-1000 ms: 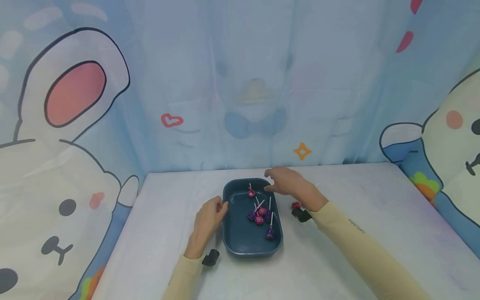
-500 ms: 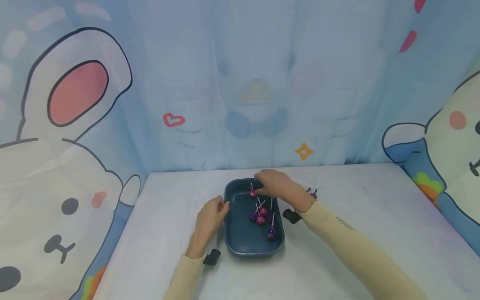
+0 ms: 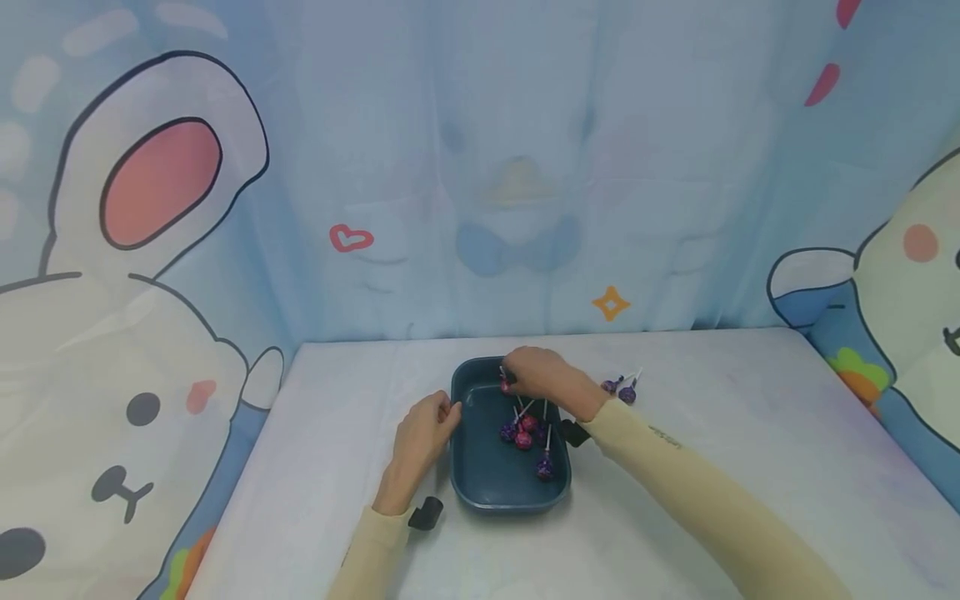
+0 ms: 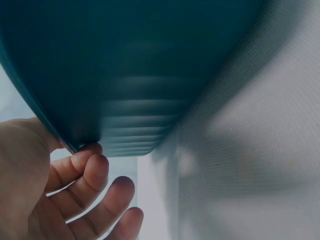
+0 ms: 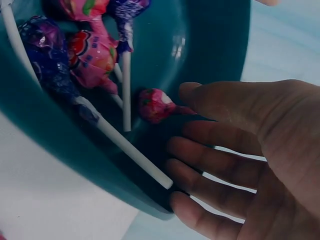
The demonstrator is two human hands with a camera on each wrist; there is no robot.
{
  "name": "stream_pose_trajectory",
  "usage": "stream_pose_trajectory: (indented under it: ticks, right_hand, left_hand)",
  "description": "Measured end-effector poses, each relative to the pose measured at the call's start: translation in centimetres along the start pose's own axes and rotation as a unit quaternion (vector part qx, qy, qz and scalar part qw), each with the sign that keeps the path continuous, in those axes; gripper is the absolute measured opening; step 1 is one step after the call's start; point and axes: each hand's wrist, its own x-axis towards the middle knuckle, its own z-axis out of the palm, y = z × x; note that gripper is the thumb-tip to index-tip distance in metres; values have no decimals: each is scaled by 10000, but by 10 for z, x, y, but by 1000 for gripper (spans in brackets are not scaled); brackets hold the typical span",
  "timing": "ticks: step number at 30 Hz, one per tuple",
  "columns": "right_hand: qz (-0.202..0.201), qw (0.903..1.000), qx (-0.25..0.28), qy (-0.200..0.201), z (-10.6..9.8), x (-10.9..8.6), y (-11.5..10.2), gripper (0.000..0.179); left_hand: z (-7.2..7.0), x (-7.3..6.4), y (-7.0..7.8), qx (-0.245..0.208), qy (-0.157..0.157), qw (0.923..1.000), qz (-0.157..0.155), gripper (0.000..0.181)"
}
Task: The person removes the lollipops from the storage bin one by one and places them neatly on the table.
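A deep dark-teal tray (image 3: 480, 487) stands on the white table, holding several lollipops in pink and purple wrappers. My left hand (image 3: 422, 437) pinches its left rim; the left wrist view shows the index fingertip against the rim while the thumb is partly hidden behind the wall. At the far end of the tray, my right hand (image 3: 546, 377) reaches over the rim. Its thumb and fingers stand apart around the twisted wrapper end of a pink lollipop (image 5: 155, 106), whose stick is hidden. A purple lollipop (image 5: 50, 55) lies closer, its white stick pointing toward the fingertips.
Purple-wrapped lollipops (image 3: 627, 393) lie on the table (image 3: 720, 467) to the right of the tray, close to the right forearm. A light blue curtain (image 3: 360, 292) with cartoon rabbits hangs behind the table's back edge. A dark wrist camera (image 3: 426, 513) sits by the left cuff.
My right hand has moved left and down into the tray's far end, uncovering the lollipops on the table at right. The left hand keeps its place on the rim.
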Motion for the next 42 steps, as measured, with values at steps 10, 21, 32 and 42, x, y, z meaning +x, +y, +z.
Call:
stream_pose_trajectory:
  ticks: [10,21,32,42]
  right_hand:
    - [79,9997,-194,-147,9,9,-8,29]
    - [88,9973,-628,-363,19,14,-16,9]
    - [-11,9976,-637,-285,18,12,-16,12]
    - [-247,9981,-570,-48,-1,-1,-18,7]
  left_hand:
    - [0,2,0,32,-108,9999,-64,27]
    - [0,2,1,-22,-175,9997,-184,27]
    - [0,1,3,4,-168,9998,-147,26]
    - [0,0,2,34,-29,10000,-75,26]
